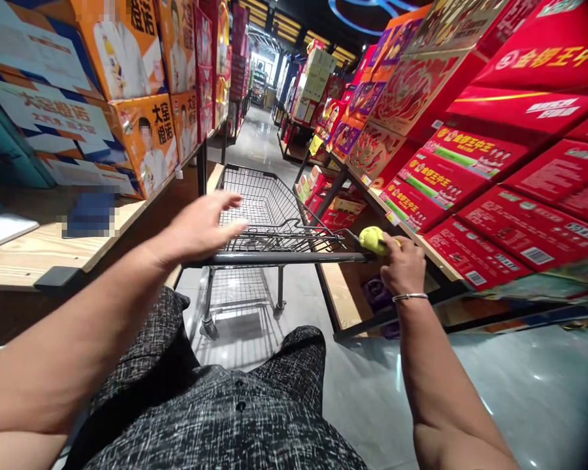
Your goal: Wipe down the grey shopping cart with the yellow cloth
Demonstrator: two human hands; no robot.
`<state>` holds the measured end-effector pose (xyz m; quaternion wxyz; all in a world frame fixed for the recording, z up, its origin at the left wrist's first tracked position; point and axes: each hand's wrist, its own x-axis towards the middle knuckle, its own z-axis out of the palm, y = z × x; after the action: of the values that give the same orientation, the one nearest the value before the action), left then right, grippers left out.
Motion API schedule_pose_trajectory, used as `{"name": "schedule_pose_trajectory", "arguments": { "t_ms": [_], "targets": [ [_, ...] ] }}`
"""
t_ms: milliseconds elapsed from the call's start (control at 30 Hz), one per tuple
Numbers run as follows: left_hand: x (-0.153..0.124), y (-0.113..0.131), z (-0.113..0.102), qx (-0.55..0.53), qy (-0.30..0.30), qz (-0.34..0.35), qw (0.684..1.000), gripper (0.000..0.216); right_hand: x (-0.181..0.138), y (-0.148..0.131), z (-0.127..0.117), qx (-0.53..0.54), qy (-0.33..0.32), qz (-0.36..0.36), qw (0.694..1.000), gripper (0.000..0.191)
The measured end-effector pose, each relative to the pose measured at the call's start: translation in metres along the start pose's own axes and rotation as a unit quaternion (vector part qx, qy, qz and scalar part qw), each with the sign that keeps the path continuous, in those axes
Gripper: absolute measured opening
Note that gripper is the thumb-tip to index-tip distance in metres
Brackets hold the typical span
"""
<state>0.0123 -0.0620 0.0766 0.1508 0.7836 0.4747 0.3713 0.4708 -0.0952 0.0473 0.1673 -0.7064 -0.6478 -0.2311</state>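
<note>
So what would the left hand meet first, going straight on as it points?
The left hand would likely meet the cart's wire basket; depth is unclear, so it might pass over.

The left arm [95,333] reaches forward and inward from the lower left, ending in the open left hand [200,225], slightly blurred, with fingers extended and thumb set apart. The right arm [441,372] runs up from the lower right past the wrist [411,297] to the right hand [406,266], back uppermost, fingers curled in a grip.
</note>
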Motion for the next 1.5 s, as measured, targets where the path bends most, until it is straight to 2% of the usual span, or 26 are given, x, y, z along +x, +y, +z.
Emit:
{"name": "schedule_pose_trajectory", "arguments": {
  "t_ms": [100,167,233,300,467,633,800,933,1033,1200,1300,1400,1500],
  "targets": [
    [-0.015,0.044,0.036,0.087,-0.111,0.066,0.988,0.061,0.024,-0.005,0.012,0.106,-0.030,-0.009,0.994,0.059],
    [-0.024,0.055,0.060,0.172,-0.153,0.093,0.969,0.062,0.032,-0.009,0.023,0.165,-0.066,-0.033,0.984,0.055],
    [-0.029,0.055,0.076,0.255,-0.135,0.120,0.950,0.057,0.034,-0.012,0.029,0.183,-0.081,-0.039,0.979,0.052],
    [-0.031,0.048,0.083,0.299,-0.102,0.143,0.938,0.051,0.032,-0.014,0.030,0.176,-0.082,-0.035,0.980,0.051],
    [-0.019,0.021,0.079,0.313,-0.065,0.174,0.932,0.048,0.030,-0.025,0.016,0.117,-0.122,-0.072,0.983,0.050],
    [0.000,-0.015,0.065,0.291,-0.035,0.183,0.938,0.051,0.027,-0.057,0.005,0.041,-0.120,-0.078,0.989,0.043],
    [0.015,-0.056,0.047,0.222,0.015,0.156,0.962,0.043,0.017,-0.106,-0.013,-0.012,-0.122,-0.048,0.991,0.037],
    [0.015,-0.077,0.046,0.158,0.088,0.070,0.981,0.038,0.007,-0.148,-0.029,-0.027,-0.132,-0.041,0.990,0.035],
    [0.009,-0.071,0.053,0.146,0.075,0.036,0.986,0.047,-0.002,-0.177,-0.038,-0.010,-0.126,-0.075,0.989,0.031],
    [0.002,-0.035,0.067,0.114,-0.011,0.100,0.988,0.037,-0.013,-0.220,-0.047,0.068,-0.085,-0.151,0.983,0.022],
    [-0.002,-0.021,0.068,0.101,-0.030,0.119,0.987,0.050,-0.018,-0.238,-0.046,0.142,-0.064,-0.194,0.968,0.021],
    [-0.008,-0.020,0.060,0.088,-0.010,0.100,0.991,0.062,-0.021,-0.245,-0.034,0.238,-0.040,-0.215,0.946,0.035],
    [-0.016,-0.027,0.049,0.100,-0.021,0.108,0.989,0.063,-0.022,-0.242,-0.002,0.294,0.008,-0.228,0.928,0.048]
  ]
}}
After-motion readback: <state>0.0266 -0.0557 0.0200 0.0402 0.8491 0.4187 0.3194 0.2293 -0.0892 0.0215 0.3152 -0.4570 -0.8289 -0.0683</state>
